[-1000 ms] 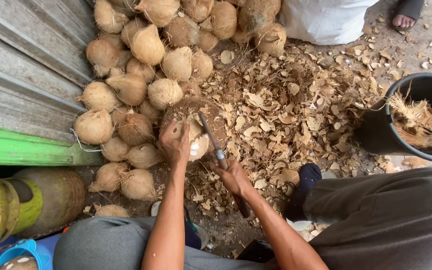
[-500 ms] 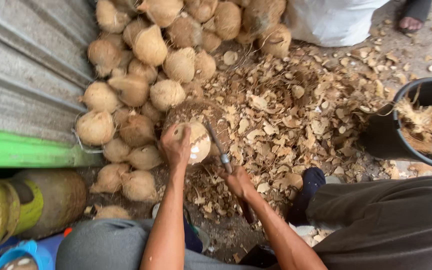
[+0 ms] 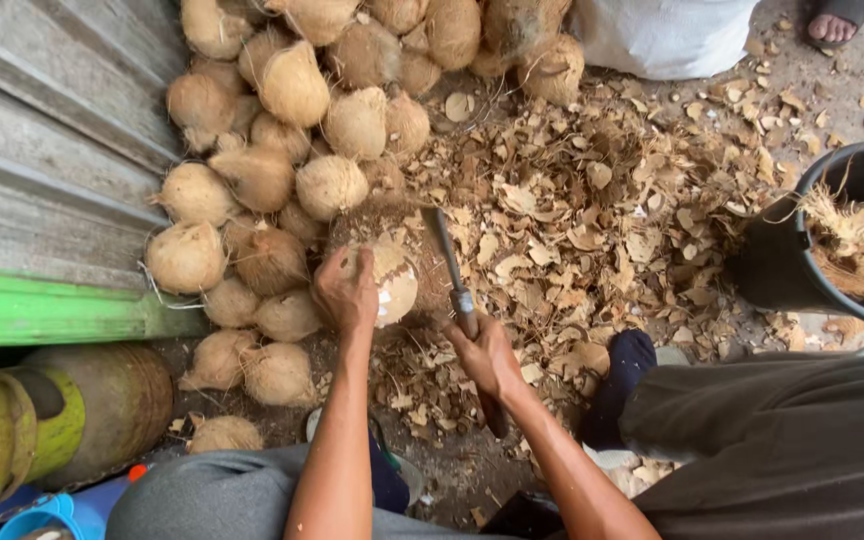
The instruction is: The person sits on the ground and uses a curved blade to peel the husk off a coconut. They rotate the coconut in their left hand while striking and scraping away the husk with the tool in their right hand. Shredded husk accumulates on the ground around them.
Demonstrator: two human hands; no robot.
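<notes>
Compared with the frame half a second earlier, your right hand (image 3: pixel 487 355) sat at much the same spot, and the knife (image 3: pixel 449 262) it held lay with its blade flatter along the right flank of the coconut (image 3: pixel 387 280); your left hand (image 3: pixel 347 290) had not shifted from the nut. The view itself had drifted only slightly.

The coconut stayed under your left fingers (image 3: pixel 337 270), on the ground just in front of your knees, its pale shaved face turned towards the right hand. Left fingers were curled over the nut's top and left side, gripping it. Right fingers were wrapped shut around the knife handle, the blade running away from you and touching or just beside the nut; contact could not be confirmed.

Beyond and to the left of your left fingers lay the pile of husked coconuts (image 3: pixel 292 130), the nearest ones just beside the held nut. To the right of your right fingers spread the litter of husk chips (image 3: pixel 612 200), and well beyond it a black bucket (image 3: pixel 782 265) holding fibre. A corrugated metal sheet (image 3: pixel 42 150) closed off the far left. Another person's sandalled foot (image 3: pixel 834 22) showed at the top right.

Both forearms reached forward, bare, converging on the nut, wrists slightly bent inward.
</notes>
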